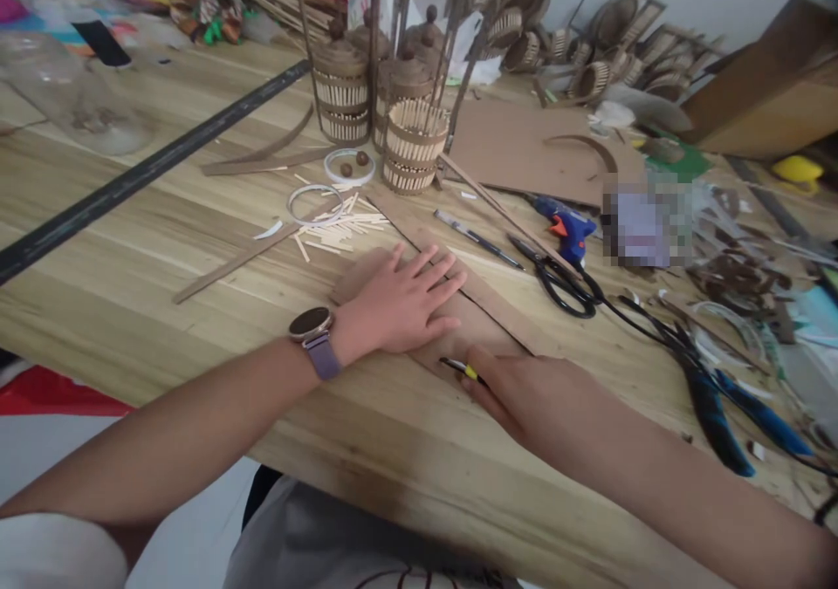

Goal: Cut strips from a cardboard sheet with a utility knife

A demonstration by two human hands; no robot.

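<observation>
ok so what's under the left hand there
A brown sheet lies under the left hand, its surface showing around the hand. The stretch directly beneath is covered, so any marks or cuts there can't be seen.

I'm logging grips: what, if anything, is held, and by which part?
Right hand: slim black and yellow tool, near its yellow band. Left hand: nothing, palm down on flat brown sheet.

Your counter (pale, streaked wood) carries a brown sheet, pen, scissors, pliers, loose sticks, a jar, a black bar and baskets.
</observation>
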